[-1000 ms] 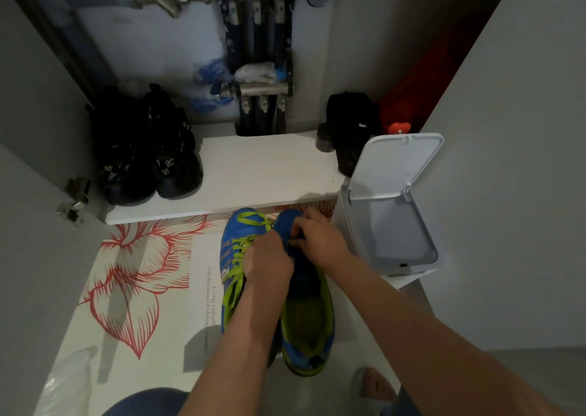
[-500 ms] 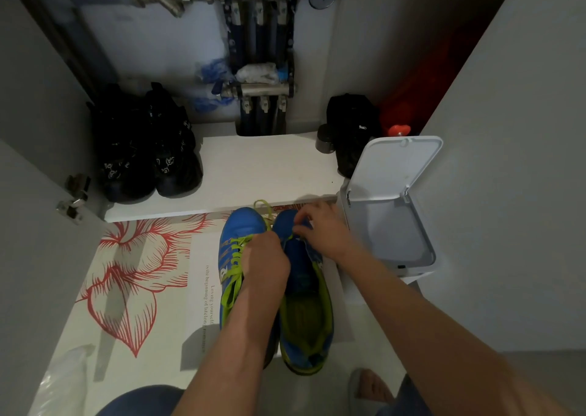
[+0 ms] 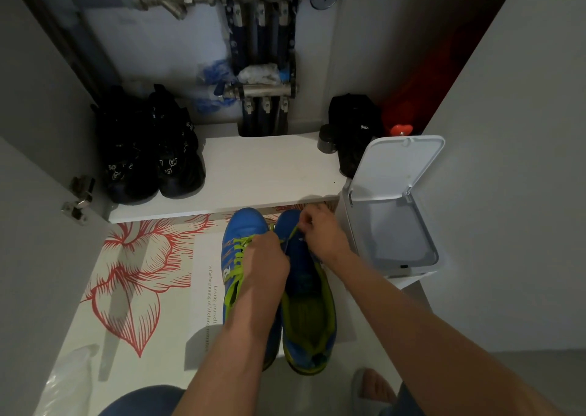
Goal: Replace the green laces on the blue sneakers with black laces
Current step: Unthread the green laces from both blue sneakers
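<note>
On a red-flowered white mat (image 3: pixel 142 273), the right hand (image 3: pixel 322 235) pinches the green lace (image 3: pixel 290 234) of a blue sneaker (image 3: pixel 306 276); the left hand (image 3: pixel 266 262) is curled, its hold hidden.

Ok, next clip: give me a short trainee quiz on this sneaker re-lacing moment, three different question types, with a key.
1. True or false: the white bin has its lid standing open.
2. Which blue sneaker is still laced with green along its length? A) left sneaker B) right sneaker C) neither
3. What does the right hand pinch?
Key: 1 true. 2 A. 3 A green lace strand, near the right sneaker's toe.
</note>
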`<state>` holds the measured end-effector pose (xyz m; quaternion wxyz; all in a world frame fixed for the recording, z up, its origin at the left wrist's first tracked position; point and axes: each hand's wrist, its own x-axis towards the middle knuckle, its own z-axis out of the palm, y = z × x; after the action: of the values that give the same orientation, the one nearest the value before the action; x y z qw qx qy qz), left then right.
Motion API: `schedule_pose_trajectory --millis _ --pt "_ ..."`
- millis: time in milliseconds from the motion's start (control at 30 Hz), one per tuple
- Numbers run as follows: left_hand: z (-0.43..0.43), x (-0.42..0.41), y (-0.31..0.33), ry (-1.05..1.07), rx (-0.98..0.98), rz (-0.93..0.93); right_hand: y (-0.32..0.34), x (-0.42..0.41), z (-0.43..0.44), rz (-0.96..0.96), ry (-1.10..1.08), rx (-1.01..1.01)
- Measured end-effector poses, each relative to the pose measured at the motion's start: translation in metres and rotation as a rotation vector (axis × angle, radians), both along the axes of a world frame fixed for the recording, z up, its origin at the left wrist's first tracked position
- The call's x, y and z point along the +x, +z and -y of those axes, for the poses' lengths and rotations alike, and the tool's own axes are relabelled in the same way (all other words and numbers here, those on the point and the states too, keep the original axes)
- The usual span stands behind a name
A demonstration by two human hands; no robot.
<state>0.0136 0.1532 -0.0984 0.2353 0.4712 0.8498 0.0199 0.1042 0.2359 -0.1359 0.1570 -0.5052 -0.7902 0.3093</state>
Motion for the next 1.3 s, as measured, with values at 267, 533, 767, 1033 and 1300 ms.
schedule_pose_trajectory --millis 267,533,767,1033,1300 --pt "-0.002 0.001 -0.003 0.009 0.022 0.035 0.008 0.006 -0.006 -0.059 0.121 -0.066" --pt "-0.002 0.001 -0.003 0.006 0.007 0.017 0.001 -0.002 0.006 0.362 0.248 0.238" --pt "0.000 -0.002 -0.001 0.018 -0.005 0.050 0.023 0.020 -0.022 0.189 -0.340 0.324" --pt "-0.004 0.001 -0.004 0.027 -0.015 -0.003 0.007 0.000 0.000 0.221 0.272 0.285" --pt "-0.005 0.001 -0.011 0.023 -0.012 -0.010 -0.006 -0.002 0.013 0.415 0.307 0.388"
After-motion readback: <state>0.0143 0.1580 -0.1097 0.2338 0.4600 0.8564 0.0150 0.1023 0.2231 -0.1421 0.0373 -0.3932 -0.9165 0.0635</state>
